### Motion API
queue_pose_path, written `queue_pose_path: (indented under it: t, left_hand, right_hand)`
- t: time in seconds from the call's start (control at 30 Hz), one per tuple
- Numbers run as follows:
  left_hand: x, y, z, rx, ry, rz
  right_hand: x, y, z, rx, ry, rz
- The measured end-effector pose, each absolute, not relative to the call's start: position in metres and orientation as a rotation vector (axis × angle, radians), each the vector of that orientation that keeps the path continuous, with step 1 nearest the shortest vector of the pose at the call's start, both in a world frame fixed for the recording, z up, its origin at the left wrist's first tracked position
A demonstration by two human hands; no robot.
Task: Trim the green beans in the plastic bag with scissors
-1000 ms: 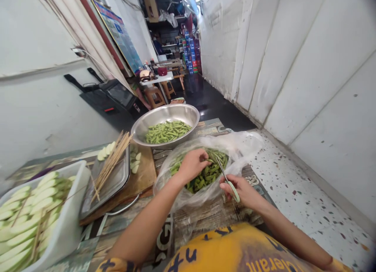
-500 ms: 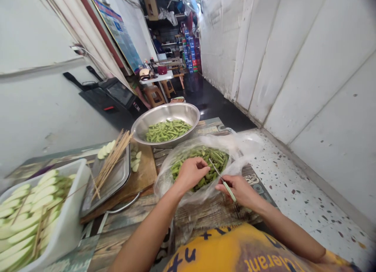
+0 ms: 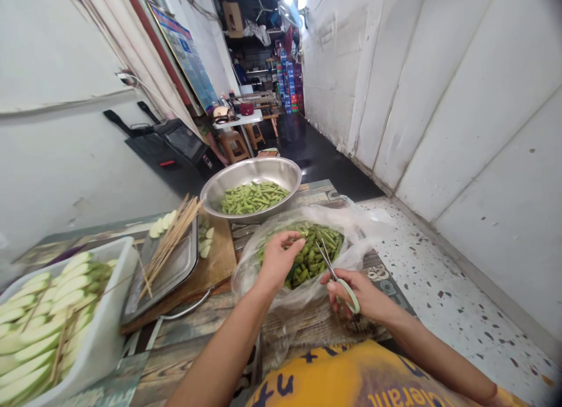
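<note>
My left hand [image 3: 277, 259] hovers over the left side of a clear plastic bag [image 3: 246, 265] full of green soybean pods [image 3: 314, 266]. Its thumb and fingertips are slightly apart, and no pod shows between them; the lower fingers are hidden. In my right hand [image 3: 357, 293], at the bag's near right edge, is a pair of scissors [image 3: 343, 283] with pale green handles. The blades are spread and point up and away over the pods. Behind the bag, a steel basin [image 3: 281, 168] holds more green pods [image 3: 253, 197].
At left, a white tub [image 3: 117, 290] contains pale green vegetable slices [image 3: 48, 313] with thin sticks. Bamboo skewers [image 3: 171, 237] lie across a metal tray [image 3: 187, 260] on a wooden board [image 3: 223, 252]. The wood-patterned table [image 3: 184, 342] ends at a speckled floor [image 3: 461, 313] on the right.
The scissor blades have spread apart and the handles have turned into view. My left hand has drawn slightly left, away from the blades, its thumb and fingertips parting. The view has shifted a little.
</note>
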State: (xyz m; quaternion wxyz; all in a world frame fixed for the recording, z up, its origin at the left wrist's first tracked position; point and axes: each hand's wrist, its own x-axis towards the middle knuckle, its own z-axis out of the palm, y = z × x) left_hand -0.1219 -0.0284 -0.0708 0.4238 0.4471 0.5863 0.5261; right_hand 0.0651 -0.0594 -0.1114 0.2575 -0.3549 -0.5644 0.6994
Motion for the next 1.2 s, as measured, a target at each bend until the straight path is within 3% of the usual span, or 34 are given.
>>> queue_pose_path:
  t: [0.2,0.47,0.93,1.03,1.2]
  left_hand:
    - [-0.117,-0.038,-0.059,0.864,1.238,1.217]
    - [-0.107,-0.048,-0.057,0.920,1.309,1.121]
    - [-0.106,-0.045,-0.065,0.977,1.302,0.988]
    - [-0.112,-0.040,-0.069,1.193,1.391,0.946]
    - [-0.112,-0.031,-0.086,2.043,1.606,0.646]
  right_hand:
    - [0.059,-0.063,-0.106,-0.985,-1.593,1.892]
    - [0.059,-0.057,-0.107,-0.996,-1.717,1.642]
    - [0.063,-0.049,-0.118,-1.057,-1.560,1.661]
    - [0.068,-0.045,-0.120,-1.107,-1.444,1.614]
    - [0.077,-0.041,-0.119,-1.105,-1.414,1.602]
